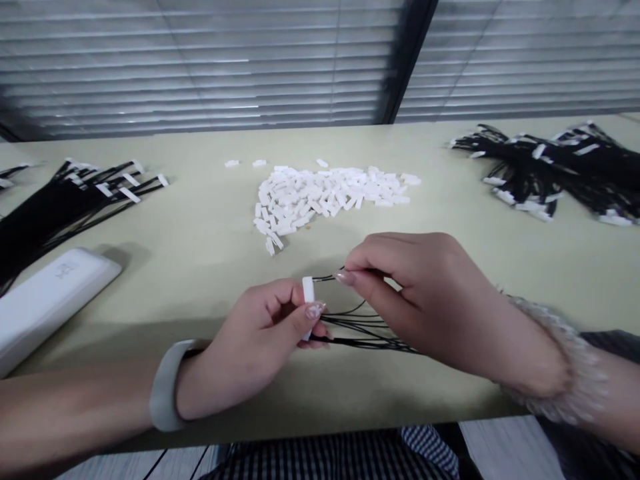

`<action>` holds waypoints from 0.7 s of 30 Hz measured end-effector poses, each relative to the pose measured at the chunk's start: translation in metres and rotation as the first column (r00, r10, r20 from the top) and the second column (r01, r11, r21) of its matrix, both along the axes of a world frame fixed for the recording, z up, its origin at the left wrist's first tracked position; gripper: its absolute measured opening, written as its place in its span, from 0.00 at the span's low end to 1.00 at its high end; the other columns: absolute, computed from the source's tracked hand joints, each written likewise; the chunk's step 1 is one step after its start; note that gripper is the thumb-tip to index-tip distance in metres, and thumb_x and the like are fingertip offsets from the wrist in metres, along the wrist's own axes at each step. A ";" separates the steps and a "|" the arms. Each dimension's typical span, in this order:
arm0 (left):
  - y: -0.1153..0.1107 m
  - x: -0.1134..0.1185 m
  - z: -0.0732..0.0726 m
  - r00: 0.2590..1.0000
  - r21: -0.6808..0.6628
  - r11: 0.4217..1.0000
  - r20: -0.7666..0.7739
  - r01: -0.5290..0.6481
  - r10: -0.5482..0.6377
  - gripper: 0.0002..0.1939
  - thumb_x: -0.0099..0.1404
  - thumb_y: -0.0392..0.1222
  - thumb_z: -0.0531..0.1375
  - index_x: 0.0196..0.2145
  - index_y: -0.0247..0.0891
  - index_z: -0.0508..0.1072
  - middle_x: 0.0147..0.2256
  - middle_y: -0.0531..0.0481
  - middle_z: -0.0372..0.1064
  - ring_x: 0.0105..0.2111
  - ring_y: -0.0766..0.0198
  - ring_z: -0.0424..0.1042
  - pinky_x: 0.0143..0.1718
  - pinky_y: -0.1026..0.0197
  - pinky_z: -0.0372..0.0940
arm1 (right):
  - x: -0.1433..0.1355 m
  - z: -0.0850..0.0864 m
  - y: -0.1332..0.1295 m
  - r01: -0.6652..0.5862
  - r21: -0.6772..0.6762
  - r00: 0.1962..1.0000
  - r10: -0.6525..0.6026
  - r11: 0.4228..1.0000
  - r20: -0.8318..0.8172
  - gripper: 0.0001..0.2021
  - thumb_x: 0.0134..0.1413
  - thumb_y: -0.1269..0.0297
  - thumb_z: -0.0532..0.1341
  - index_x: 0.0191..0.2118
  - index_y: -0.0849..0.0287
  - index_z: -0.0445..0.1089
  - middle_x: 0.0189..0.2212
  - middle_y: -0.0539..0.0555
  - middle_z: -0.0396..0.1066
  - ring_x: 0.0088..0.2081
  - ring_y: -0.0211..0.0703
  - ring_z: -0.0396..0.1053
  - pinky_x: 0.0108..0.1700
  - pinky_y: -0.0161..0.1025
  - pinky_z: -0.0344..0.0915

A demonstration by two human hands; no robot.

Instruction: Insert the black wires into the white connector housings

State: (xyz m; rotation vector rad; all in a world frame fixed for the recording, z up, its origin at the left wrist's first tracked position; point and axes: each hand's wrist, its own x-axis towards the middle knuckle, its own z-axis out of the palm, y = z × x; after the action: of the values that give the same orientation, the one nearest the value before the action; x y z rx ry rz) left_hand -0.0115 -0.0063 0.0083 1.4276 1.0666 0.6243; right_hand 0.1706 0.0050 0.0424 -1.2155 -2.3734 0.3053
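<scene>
Between the thumb and fingers of my left hand (265, 333) is a white plastic connector housing (309, 289), held upright. Several thin black wires (365, 343) run from its right side toward the right and pass under my right hand (425, 300). That hand pinches a black wire (325, 277) between thumb and forefinger, with the wire's end at the upper part of the housing. Whether this end sits inside the housing or only touches it, I cannot tell. A pile of loose white connector housings (310, 193) lies beyond both hands.
Bundles of black wires with white connectors lie at the left (65, 200) and far right (560, 167). A long white device (55, 300) rests at the left. Window blinds (210, 67) stand behind the pale table (200, 247), whose front edge is close to my lap.
</scene>
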 end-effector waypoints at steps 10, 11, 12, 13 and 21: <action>-0.002 -0.001 0.000 1.000 0.015 0.999 0.003 0.031 -0.031 0.09 0.61 0.40 0.53 0.25 0.35 0.63 0.24 0.55 0.66 0.26 0.72 0.68 0.28 0.71 0.64 | -0.001 0.000 0.003 -0.007 -0.044 0.999 0.009 0.999 0.040 0.09 0.52 0.69 0.51 0.25 0.61 0.64 0.18 0.46 0.61 0.21 0.28 0.54 0.24 0.30 0.47; -0.002 -0.001 -0.001 0.999 0.018 0.999 0.004 0.032 -0.032 0.09 0.61 0.40 0.52 0.25 0.35 0.63 0.24 0.55 0.66 0.26 0.71 0.68 0.29 0.71 0.64 | -0.001 -0.001 0.003 -0.015 -0.062 0.999 0.017 0.998 0.029 0.09 0.52 0.69 0.51 0.24 0.61 0.64 0.18 0.46 0.60 0.21 0.27 0.53 0.24 0.30 0.47; -0.002 -0.002 -0.001 0.999 0.021 0.999 0.006 0.033 -0.034 0.09 0.61 0.40 0.52 0.25 0.35 0.63 0.24 0.55 0.66 0.26 0.71 0.68 0.29 0.71 0.64 | -0.001 -0.001 0.003 -0.019 -0.077 1.000 0.020 0.997 0.015 0.09 0.52 0.69 0.51 0.24 0.61 0.64 0.18 0.46 0.60 0.21 0.27 0.53 0.24 0.30 0.47; -0.002 -0.002 -0.001 0.999 0.023 0.999 0.008 0.036 -0.036 0.09 0.61 0.40 0.52 0.25 0.35 0.63 0.24 0.55 0.65 0.27 0.70 0.68 0.29 0.70 0.64 | -0.001 -0.002 0.003 -0.022 -0.089 1.000 0.023 0.996 0.004 0.09 0.52 0.69 0.51 0.24 0.61 0.64 0.17 0.46 0.60 0.20 0.27 0.53 0.23 0.29 0.47; -0.003 -0.002 0.000 0.990 0.038 0.989 -0.023 0.143 -0.142 0.10 0.62 0.39 0.50 0.25 0.34 0.65 0.24 0.54 0.65 0.27 0.70 0.68 0.29 0.70 0.65 | -0.011 -0.008 0.002 -0.025 -0.041 0.999 0.026 0.999 0.030 0.10 0.52 0.68 0.50 0.24 0.63 0.63 0.19 0.47 0.61 0.22 0.28 0.54 0.25 0.30 0.47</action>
State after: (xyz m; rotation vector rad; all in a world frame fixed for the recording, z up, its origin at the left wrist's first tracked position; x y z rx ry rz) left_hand -0.0131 -0.0090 0.0083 1.5325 0.9626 0.5318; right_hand 0.1599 0.0072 0.0340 -1.2168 -2.4214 0.3469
